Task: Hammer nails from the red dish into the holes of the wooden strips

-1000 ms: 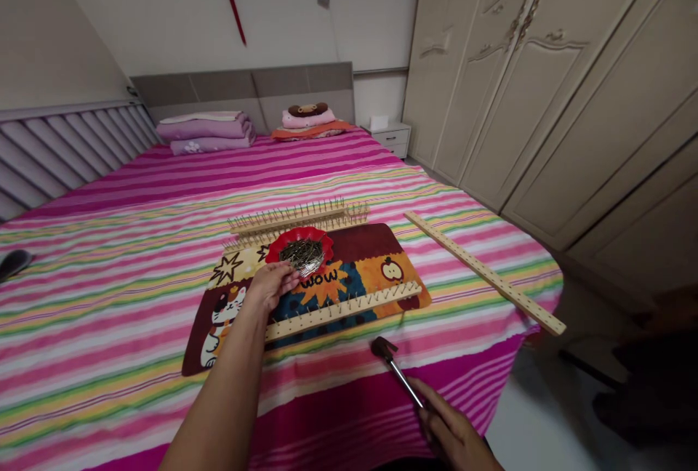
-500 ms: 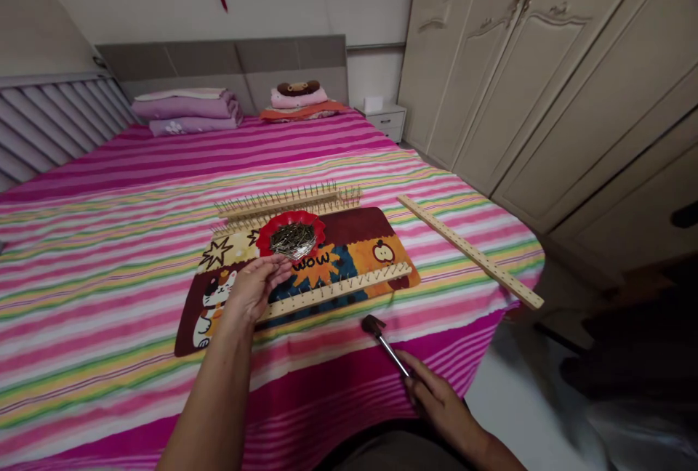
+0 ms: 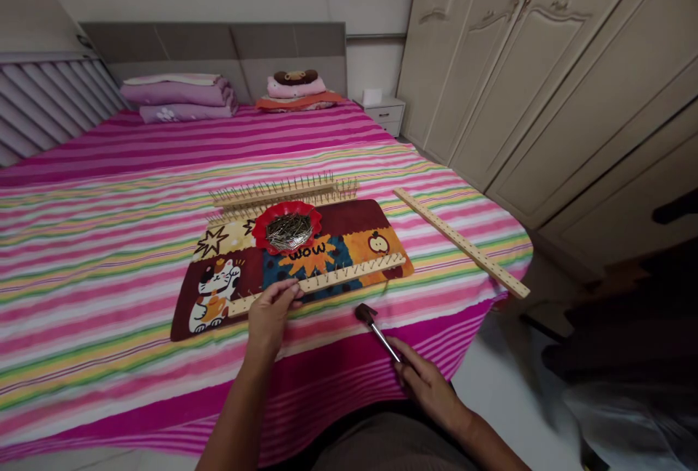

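Observation:
My left hand [image 3: 275,309] is at the near wooden strip [image 3: 327,280], its thumb and fingertips pinched together on what looks like a nail, mostly hidden by the fingers. Upright nails stand in a row along that strip to the right of the hand, and its left end shows holes. Low on the right, my right hand [image 3: 428,382] grips a hammer [image 3: 384,341] by its metal shaft, the dark head pointing up and left above the bed's edge. Beyond the left hand sits a red scalloped bowl [image 3: 260,240] full of loose nails [image 3: 289,230].
A colourful cat-print mat [image 3: 357,220] lies under the bowl and near strip. Behind it are wooden strips bristling with nails [image 3: 278,195]. Another holed strip [image 3: 461,240] lies on the striped bedspread [image 3: 109,260] at right. A wardrobe [image 3: 491,71] stands beyond the bed.
My left hand has moved from the bowl's near edge down and right to the near strip, fingers still pinched. The hammer stays in my right hand, and the view has shifted slightly.

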### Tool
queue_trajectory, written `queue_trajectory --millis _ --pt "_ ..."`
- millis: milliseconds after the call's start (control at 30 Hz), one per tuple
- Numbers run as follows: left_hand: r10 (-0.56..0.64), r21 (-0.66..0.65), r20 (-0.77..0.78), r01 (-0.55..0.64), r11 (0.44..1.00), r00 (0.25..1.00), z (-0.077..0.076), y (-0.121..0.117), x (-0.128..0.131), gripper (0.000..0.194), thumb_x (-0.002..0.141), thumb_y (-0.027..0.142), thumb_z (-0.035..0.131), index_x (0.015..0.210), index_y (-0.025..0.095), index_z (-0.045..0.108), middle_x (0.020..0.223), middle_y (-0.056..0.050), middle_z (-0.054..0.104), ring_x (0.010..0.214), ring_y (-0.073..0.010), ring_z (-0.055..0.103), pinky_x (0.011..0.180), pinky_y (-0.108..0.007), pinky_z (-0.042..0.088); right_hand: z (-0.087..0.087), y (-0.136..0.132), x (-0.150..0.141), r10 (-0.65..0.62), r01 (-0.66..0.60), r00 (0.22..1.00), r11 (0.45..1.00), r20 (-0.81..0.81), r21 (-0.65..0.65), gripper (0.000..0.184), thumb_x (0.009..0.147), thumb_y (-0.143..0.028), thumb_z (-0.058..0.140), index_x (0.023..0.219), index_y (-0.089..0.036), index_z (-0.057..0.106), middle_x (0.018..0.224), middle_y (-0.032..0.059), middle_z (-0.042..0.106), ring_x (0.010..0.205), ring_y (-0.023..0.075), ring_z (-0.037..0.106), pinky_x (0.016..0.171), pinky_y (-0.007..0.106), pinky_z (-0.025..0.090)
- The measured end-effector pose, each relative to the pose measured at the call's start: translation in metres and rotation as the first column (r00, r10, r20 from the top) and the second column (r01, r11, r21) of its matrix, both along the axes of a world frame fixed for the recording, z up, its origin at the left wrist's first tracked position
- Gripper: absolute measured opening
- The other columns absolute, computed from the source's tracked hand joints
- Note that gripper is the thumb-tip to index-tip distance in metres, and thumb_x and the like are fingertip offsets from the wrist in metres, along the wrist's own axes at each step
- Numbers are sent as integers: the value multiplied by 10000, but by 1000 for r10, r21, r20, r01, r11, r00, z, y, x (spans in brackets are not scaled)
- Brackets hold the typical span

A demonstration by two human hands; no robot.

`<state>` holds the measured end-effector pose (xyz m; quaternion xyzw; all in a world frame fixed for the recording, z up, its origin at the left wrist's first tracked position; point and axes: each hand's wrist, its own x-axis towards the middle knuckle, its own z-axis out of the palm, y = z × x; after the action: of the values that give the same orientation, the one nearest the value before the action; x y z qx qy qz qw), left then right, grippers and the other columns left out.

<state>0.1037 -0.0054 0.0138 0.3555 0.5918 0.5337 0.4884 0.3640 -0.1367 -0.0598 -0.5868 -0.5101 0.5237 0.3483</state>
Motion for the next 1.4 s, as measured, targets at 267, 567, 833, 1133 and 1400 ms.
queue_trajectory --millis 267,567,833,1133,1400 --pt "39 33 -62 -37 999 997 -12 7 15 153 664 238 664 789 151 685 701 -21 690 687 -134 644 624 -232 533 -1 -2 -1 1 -1 1000 1000 2 24 519 865 -424 474 1337 -212 503 670 -10 580 581 146 496 592 270 452" --pt "31 25 -211 -27 999 977 -15 5 14 129 695 251 640 796 193 697 706 -2 675 656 -127 614 609 -223 517 1 -1 0 3 -4 1000 998 18 60 504 865 -428 485 1321 -217 527 864 34 678 878 221 603 807 341 482" --pt "30 38 -264 -20 999 964 -27 5 15 163 705 315 628 815 211 688 679 -1 673 653 -149 616 611 -242 504 25 -5 -7 55 -53 998 995 -21 81 468 870 -415 493 1281 -204 563 899 62 693 866 213 626 808 330 483" --pt "56 232 -550 88 969 834 -29 3 16 100 719 290 602 723 253 696 795 -24 698 807 -191 625 793 -286 459 109 41 -58 -29 -22 939 989 -342 -143 585 839 -411 492 1386 -235 382 621 -74 507 345 49 352 298 158 230" --pt "62 254 -601 117 960 797 -34 2 16 114 742 264 576 748 251 689 810 -30 692 806 -189 622 776 -277 454 115 61 -78 43 -60 975 996 -217 -73 482 835 -323 485 1308 -234 502 570 -73 480 427 74 407 410 195 299"
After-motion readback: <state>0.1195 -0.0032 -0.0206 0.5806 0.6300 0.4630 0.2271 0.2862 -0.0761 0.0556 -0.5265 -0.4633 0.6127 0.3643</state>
